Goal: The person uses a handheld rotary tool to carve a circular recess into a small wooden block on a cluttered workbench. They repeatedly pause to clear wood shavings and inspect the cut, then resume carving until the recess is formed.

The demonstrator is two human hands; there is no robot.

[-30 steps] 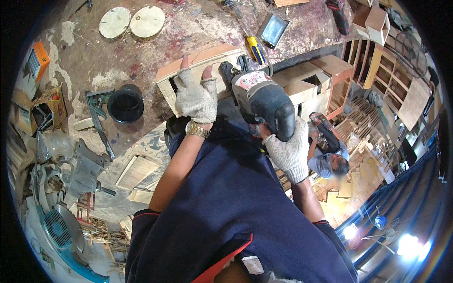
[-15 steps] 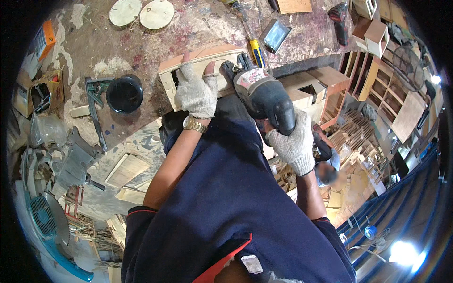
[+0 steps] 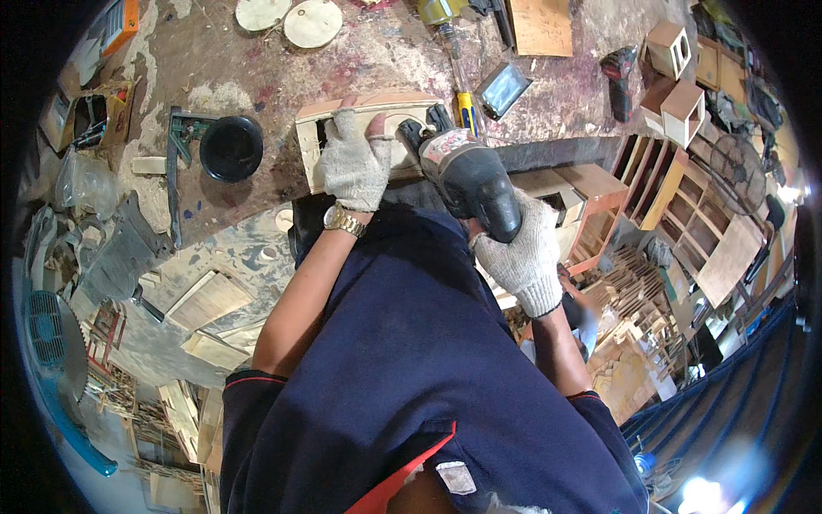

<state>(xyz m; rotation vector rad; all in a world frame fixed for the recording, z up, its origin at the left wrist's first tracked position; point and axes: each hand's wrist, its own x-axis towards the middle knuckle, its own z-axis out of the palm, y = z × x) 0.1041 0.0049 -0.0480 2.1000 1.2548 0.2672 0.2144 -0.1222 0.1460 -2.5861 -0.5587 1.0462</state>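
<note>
Left hand (image 3: 355, 169) lies spread on one wooden piece (image 3: 413, 112); right hand (image 3: 524, 257) grips one power tool (image 3: 473, 182). Two round discs (image 3: 312, 24) lie far left.

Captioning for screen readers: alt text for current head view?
Gloved right hand grips a dark power tool at the right end of a wooden piece on a workbench, while the gloved left hand rests on that piece. A black bowl sits at left; a yellow-handled tool lies beyond.
</note>
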